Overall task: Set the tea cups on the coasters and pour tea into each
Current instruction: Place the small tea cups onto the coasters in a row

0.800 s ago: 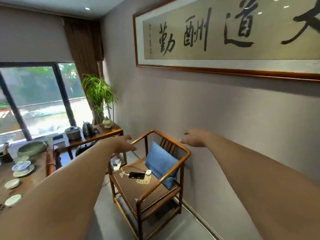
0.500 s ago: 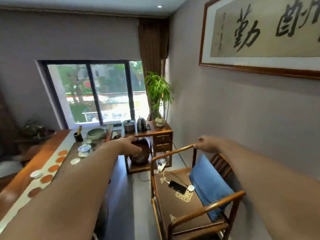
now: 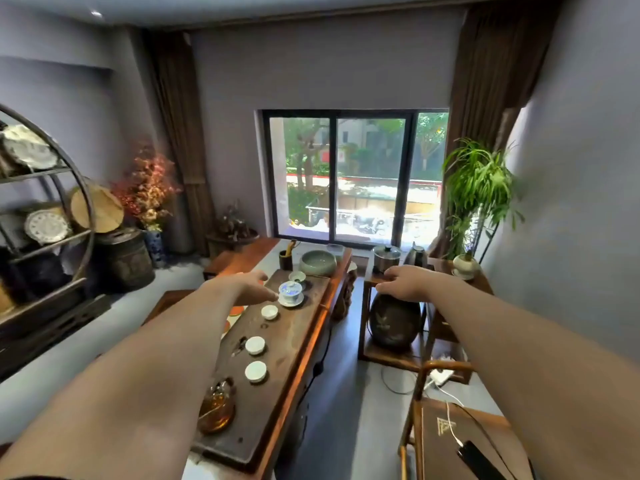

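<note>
I see both hands stretched out, empty and spread. My left hand (image 3: 250,285) hovers just beside the lidded blue-and-white cup (image 3: 291,292) on the dark tray (image 3: 277,386) on the bench (image 3: 242,259). Three white tea cups (image 3: 255,345) stand in a row along the tray, a glass pitcher (image 3: 216,407) of amber tea nearest me. My right hand (image 3: 403,282) hangs above the dark jar (image 3: 393,323).

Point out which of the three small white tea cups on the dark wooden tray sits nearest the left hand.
The farthest small white tea cup, just before the blue-and-white lidded cup, close to the left hand; the other two cups sit nearer the camera.
</note>
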